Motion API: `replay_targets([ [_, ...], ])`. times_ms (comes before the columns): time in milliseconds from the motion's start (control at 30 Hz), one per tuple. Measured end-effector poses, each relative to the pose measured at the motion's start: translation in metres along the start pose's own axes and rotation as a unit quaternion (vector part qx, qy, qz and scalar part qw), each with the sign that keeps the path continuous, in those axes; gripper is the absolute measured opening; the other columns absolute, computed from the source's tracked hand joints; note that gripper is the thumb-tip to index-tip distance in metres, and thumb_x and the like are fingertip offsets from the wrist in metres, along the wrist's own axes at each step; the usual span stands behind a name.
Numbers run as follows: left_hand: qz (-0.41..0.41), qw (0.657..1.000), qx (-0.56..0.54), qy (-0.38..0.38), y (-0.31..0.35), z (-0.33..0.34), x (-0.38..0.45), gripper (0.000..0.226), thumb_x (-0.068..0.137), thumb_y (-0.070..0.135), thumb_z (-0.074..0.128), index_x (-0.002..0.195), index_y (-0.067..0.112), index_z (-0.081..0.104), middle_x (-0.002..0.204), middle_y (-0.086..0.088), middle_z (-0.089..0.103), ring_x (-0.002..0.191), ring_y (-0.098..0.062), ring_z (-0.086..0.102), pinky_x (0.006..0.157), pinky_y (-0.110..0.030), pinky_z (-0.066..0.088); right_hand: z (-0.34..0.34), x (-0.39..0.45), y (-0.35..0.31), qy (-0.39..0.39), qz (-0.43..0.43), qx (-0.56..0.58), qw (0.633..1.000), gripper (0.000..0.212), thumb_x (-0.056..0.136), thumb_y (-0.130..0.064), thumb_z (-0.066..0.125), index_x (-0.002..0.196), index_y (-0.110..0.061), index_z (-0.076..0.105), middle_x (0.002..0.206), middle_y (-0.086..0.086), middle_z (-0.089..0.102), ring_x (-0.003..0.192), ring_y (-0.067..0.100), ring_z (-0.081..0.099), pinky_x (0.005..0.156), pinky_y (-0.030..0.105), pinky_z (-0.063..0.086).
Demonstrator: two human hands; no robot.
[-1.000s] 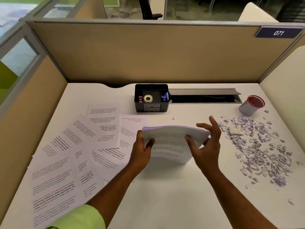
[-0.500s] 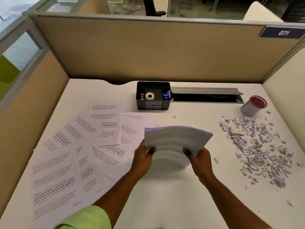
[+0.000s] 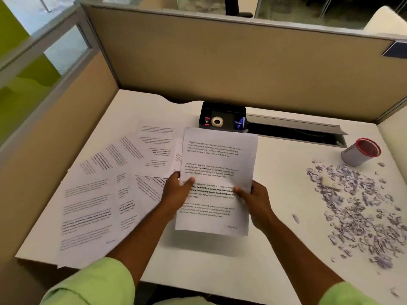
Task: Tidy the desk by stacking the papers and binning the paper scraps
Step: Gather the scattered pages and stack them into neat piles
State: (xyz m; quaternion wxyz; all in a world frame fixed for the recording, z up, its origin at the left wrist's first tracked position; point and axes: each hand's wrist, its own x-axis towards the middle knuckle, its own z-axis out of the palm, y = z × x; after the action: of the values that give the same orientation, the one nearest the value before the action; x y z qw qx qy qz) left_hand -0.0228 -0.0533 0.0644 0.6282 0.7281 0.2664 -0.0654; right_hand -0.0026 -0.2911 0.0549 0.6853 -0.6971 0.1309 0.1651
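A stack of printed papers [image 3: 218, 159] is held upright above the middle of the white desk [image 3: 220, 267], its printed face toward me. My left hand [image 3: 176, 192] grips its left edge, thumb on the front. My right hand [image 3: 253, 199] grips the right edge the same way. Several loose printed sheets [image 3: 99, 194] lie fanned and overlapping on the left half of the desk. A wide spread of small paper scraps [image 3: 356, 208] covers the right side. A small grey bin with a red rim [image 3: 361, 151] lies tipped at the far right, beyond the scraps.
A black desk organiser [image 3: 222, 116] with a tape roll stands at the back centre, partly hidden by the held stack. An open cable slot [image 3: 295, 130] runs to its right. Beige partition walls [image 3: 220, 69] close the desk at the back and sides.
The stack has swung from lying bent and low over the desk to standing upright with its printed face toward me. Both hands shifted to its side edges. The view has tilted down.
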Motion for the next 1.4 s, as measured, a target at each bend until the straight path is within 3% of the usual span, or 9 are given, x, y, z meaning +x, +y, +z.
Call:
replay_targets([
  [167,-0.035,0.996,-0.029,-0.082,-0.033,-0.045,-0.005,0.027,0.095,0.02,0.063,0.121,0.027,0.063,0.117,0.008,0.071,0.107,-0.015,0.067,0.096,-0.044,0.053,0.036,0.0,-0.001,-0.037,0.04,-0.006,0.998,0.022,0.088,-0.007,0.077,0.109,-0.008,0.071,0.101,0.003,0.08,0.086,0.025,0.077,0.066,0.03,0.061],
  [267,-0.008,0.999,0.006,-0.04,-0.046,-0.069,0.002,0.028,0.097,0.02,0.058,0.124,0.03,0.061,0.118,0.012,0.069,0.106,-0.013,0.066,0.094,-0.039,0.054,0.062,0.004,-0.001,-0.055,0.048,-0.023,0.997,0.022,0.089,-0.011,0.077,0.111,-0.011,0.072,0.106,0.002,0.079,0.093,0.025,0.076,0.071,0.031,0.061],
  [367,-0.003,0.999,0.036,0.009,-0.051,-0.102,0.011,0.032,0.099,0.017,0.055,0.131,0.023,0.057,0.119,0.009,0.063,0.107,-0.015,0.062,0.088,-0.027,0.05,0.096,0.016,0.002,-0.03,0.077,-0.057,0.995,0.025,0.094,-0.022,0.074,0.117,-0.016,0.067,0.117,0.001,0.073,0.104,0.025,0.071,0.086,0.043,0.061],
  [567,-0.041,0.991,0.101,0.081,-0.079,-0.202,0.045,0.034,0.097,0.013,0.057,0.13,0.012,0.058,0.126,-0.008,0.064,0.112,-0.028,0.06,0.092,-0.032,0.047,0.17,0.046,0.011,0.025,0.128,-0.213,0.968,0.058,0.091,-0.045,0.073,0.139,-0.02,0.052,0.138,0.006,0.058,0.119,0.027,0.06,0.101,0.042,0.051],
  [633,-0.06,0.988,0.112,0.093,-0.09,-0.235,0.058,0.033,0.096,0.012,0.058,0.13,0.009,0.058,0.126,-0.011,0.064,0.113,-0.032,0.06,0.094,-0.035,0.047,0.192,0.057,0.017,0.068,0.158,-0.269,0.948,0.076,0.087,-0.055,0.074,0.147,-0.017,0.044,0.149,0.011,0.045,0.131,0.033,0.051,0.107,0.046,0.047],
  [767,-0.09,0.98,0.138,0.112,-0.107,-0.282,0.08,0.033,0.096,0.014,0.058,0.128,0.007,0.059,0.126,-0.014,0.064,0.113,-0.035,0.06,0.094,-0.039,0.048,0.23,0.066,0.022,0.16,0.237,-0.367,0.885,0.107,0.078,-0.075,0.069,0.15,-0.006,0.03,0.15,0.021,0.033,0.136,0.039,0.038,0.109,0.052,0.04],
  [933,-0.094,0.977,0.164,0.095,-0.121,-0.306,0.097,0.03,0.097,0.015,0.057,0.126,0.008,0.059,0.123,-0.013,0.065,0.111,-0.034,0.059,0.086,-0.034,0.045,0.262,0.079,0.022,0.223,0.286,-0.379,0.851,0.141,0.064,-0.09,0.065,0.16,-0.005,0.006,0.159,0.024,0.021,0.146,0.042,0.026,0.116,0.053,0.031],
  [1200,-0.126,0.975,0.166,0.078,-0.143,-0.309,0.104,0.03,0.098,0.017,0.056,0.128,0.013,0.058,0.125,-0.01,0.065,0.112,-0.034,0.06,0.092,-0.039,0.048,0.291,0.104,0.015,0.239,0.346,-0.387,0.821,0.161,0.051,-0.09,0.074,0.16,-0.002,-0.006,0.162,0.026,0.014,0.151,0.044,0.017,0.12,0.056,0.022],
  [1400,-0.129,0.977,0.156,0.063,-0.147,-0.312,0.105,0.03,0.099,0.015,0.055,0.129,0.013,0.058,0.125,-0.008,0.065,0.113,-0.032,0.06,0.094,-0.039,0.049,0.289,0.098,0.036,0.264,0.321,-0.426,0.804,0.171,0.039,-0.097,0.069,0.159,-0.003,-0.009,0.164,0.027,0.008,0.15,0.047,0.013,0.117,0.061,0.022],
])
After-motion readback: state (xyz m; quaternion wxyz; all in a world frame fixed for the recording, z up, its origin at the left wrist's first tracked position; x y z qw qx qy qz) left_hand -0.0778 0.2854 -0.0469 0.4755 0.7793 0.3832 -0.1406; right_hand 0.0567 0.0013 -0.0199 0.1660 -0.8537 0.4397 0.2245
